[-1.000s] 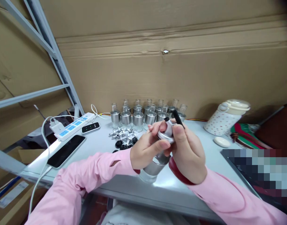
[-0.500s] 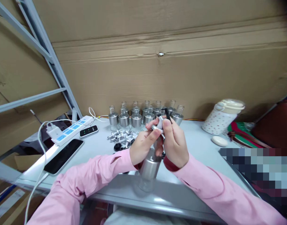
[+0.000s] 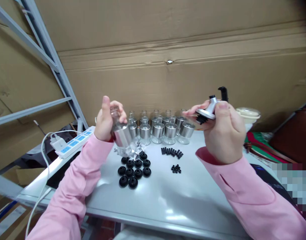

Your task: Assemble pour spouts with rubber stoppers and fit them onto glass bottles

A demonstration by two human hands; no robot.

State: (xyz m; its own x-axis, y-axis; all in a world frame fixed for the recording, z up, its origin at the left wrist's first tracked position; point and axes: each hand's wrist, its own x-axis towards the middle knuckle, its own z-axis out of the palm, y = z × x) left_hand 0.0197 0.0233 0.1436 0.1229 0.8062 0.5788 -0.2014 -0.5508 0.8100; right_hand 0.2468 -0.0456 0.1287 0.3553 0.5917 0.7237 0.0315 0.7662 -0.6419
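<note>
Because the glass bottle point(image 3: 123, 136) seems rigid and breakable, I hold its neck point(image 3: 115, 112) with the left grip point(image 3: 104, 121) wrapped, the right grip point(image 3: 224, 133) pinching the silver cap assembly point(image 3: 210, 106).

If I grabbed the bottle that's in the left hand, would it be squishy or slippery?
The bottle is probably stiff, not squishy, since it looks like glass with a silver band. That smooth, shiny band might feel slippery. The narrow, see-through neck could chip if knocked.
</note>
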